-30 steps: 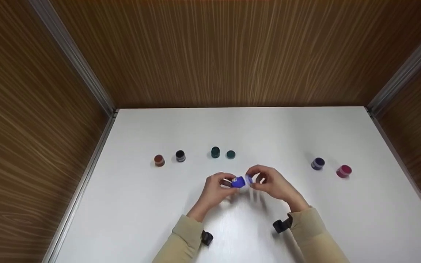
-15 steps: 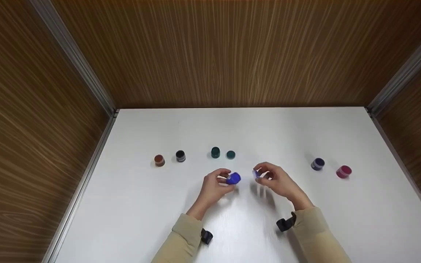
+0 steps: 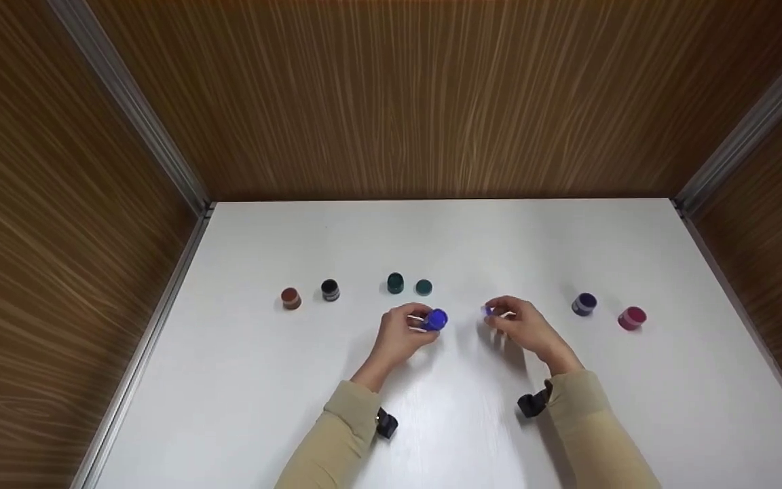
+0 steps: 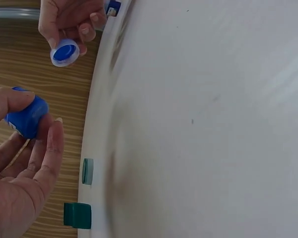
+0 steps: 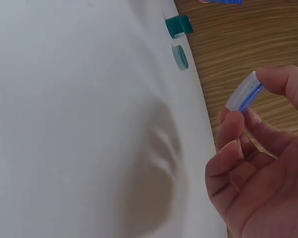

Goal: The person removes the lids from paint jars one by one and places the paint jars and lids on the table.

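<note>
My left hand [image 3: 399, 336] holds a small blue paint jar [image 3: 436, 319] between thumb and fingers above the table, its uncapped mouth toward the head camera. In the left wrist view the blue jar [image 4: 29, 116] is tilted in the grip. A short way to the right, my right hand [image 3: 525, 329] pinches the jar's lid [image 5: 245, 92], translucent at the rim with blue inside. In the left wrist view the lid's [image 4: 65, 52] blue-stained underside shows. Jar and lid are apart.
Behind the hands, a green jar [image 3: 396, 283] stands beside its green lid [image 3: 423, 287]. To the left are an orange-brown jar [image 3: 290, 298] and a black jar [image 3: 330, 290]. Purple [image 3: 584, 303] and crimson [image 3: 632, 318] jars stand at right on the white table [image 3: 262, 380]. Wood-grain panels enclose it.
The right hand has drawn the lid away from the jar, rightward and farther back. The left hand has moved slightly back and turned the jar's mouth upward.
</note>
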Demonstrator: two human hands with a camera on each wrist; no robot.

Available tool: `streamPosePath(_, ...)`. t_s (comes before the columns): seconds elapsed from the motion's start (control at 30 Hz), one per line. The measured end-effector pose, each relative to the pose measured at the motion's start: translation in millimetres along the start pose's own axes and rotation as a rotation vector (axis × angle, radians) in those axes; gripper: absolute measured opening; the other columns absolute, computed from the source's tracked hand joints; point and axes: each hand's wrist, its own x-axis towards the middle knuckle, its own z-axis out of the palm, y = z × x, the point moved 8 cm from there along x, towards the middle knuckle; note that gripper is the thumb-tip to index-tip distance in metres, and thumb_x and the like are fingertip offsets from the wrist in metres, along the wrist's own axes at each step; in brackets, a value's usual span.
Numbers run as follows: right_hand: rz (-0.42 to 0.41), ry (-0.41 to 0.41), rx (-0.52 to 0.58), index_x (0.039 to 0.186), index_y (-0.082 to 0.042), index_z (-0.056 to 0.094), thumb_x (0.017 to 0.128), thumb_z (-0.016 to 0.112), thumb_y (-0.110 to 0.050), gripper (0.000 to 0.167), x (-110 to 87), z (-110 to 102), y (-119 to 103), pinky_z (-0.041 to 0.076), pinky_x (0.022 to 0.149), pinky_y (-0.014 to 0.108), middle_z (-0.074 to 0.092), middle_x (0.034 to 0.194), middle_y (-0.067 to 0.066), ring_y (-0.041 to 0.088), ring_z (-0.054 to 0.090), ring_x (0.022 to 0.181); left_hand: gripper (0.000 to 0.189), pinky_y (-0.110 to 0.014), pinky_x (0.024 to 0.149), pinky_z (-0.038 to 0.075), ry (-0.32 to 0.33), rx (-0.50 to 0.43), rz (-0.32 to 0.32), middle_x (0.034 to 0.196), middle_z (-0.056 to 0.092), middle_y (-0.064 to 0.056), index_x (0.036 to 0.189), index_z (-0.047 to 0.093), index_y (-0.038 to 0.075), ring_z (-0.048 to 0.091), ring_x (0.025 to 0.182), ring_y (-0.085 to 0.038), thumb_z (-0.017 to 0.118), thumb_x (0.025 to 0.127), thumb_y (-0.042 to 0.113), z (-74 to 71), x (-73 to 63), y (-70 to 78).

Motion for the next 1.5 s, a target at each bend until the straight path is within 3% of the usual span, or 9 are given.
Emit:
streamPosePath(0.13, 0.036, 0.019, 0.013, 0.123, 0.004, 0.057, 0.092, 0.067, -0.019, 0.039, 7.0, -5.8, 4.6, 0.048, 0.064, 0.028, 0.058, 0.103, 0.010, 0.024, 0.057, 0.082, 0.035, -0.025, 0.073, 0.055, 0.007, 0.039, -0.006, 0.099, 0.067, -0.002, 0.109, 0.069, 0.005, 0.064, 0.086, -0.013, 0.082, 0.077, 0.005, 0.3, 9.5, 3.7)
streamPosePath(0.37, 0.057, 0.048, -0.065, 0.121, 0.003, 0.057, 0.093, 0.065, -0.021, 0.038, 15.5, -17.5, 6.3, 0.048, 0.064, 0.029, 0.060, 0.095, 0.011, 0.023, 0.057, 0.079, 0.036, -0.026, 0.075, 0.055, 0.013, 0.047, -0.008, 0.099, 0.068, -0.005, 0.111, 0.067, 0.002, 0.066, 0.087, -0.016, 0.082, 0.078, 0.006, 3.6, 27.8, 9.4)
streamPosePath(0.67, 0.125, 0.085, 0.007, 0.122, 0.004, 0.053, 0.093, 0.064, -0.014, 0.035, 29.3, -20.4, 17.6, 0.052, 0.067, 0.033, 0.060, 0.090, 0.013, 0.026, 0.061, 0.077, 0.036, -0.026, 0.076, 0.055, 0.050, 0.069, -0.055, 0.098, 0.067, -0.008, 0.109, 0.066, 0.000, 0.066, 0.087, -0.017, 0.082, 0.078, 0.004, 3.3, 48.5, 3.8)
streamPosePath(1.0, 0.175, 0.128, 0.024, 0.123, 0.005, 0.053, 0.093, 0.064, -0.014, 0.037, 39.4, -17.7, 24.7, 0.052, 0.068, 0.025, 0.059, 0.092, 0.010, 0.018, 0.060, 0.078, 0.033, -0.025, 0.065, 0.055, 0.077, 0.090, -0.111, 0.099, 0.066, -0.008, 0.109, 0.068, 0.001, 0.061, 0.082, -0.015, 0.081, 0.079, 0.002, 10.8, 60.6, -0.3)
streamPosePath(1.23, 0.189, 0.134, -0.034, 0.123, 0.002, 0.055, 0.093, 0.068, -0.018, 0.038, 41.0, -16.1, 23.6, 0.051, 0.066, 0.026, 0.060, 0.095, 0.011, 0.019, 0.060, 0.078, 0.029, -0.024, 0.071, 0.052, 0.091, 0.192, -0.109, 0.095, 0.066, -0.006, 0.106, 0.070, 0.001, 0.058, 0.081, -0.014, 0.081, 0.079, 0.005, 22.2, 68.0, -2.0)
streamPosePath(1.5, 0.178, 0.128, -0.106, 0.122, 0.000, 0.056, 0.092, 0.070, -0.019, 0.038, 42.9, -12.4, 19.8, 0.050, 0.059, 0.026, 0.061, 0.092, 0.010, 0.018, 0.059, 0.072, 0.028, -0.027, 0.078, 0.052, 0.121, 0.238, -0.077, 0.094, 0.067, -0.008, 0.104, 0.069, 0.000, 0.060, 0.084, -0.016, 0.081, 0.078, 0.003, 29.4, 76.3, 0.8)
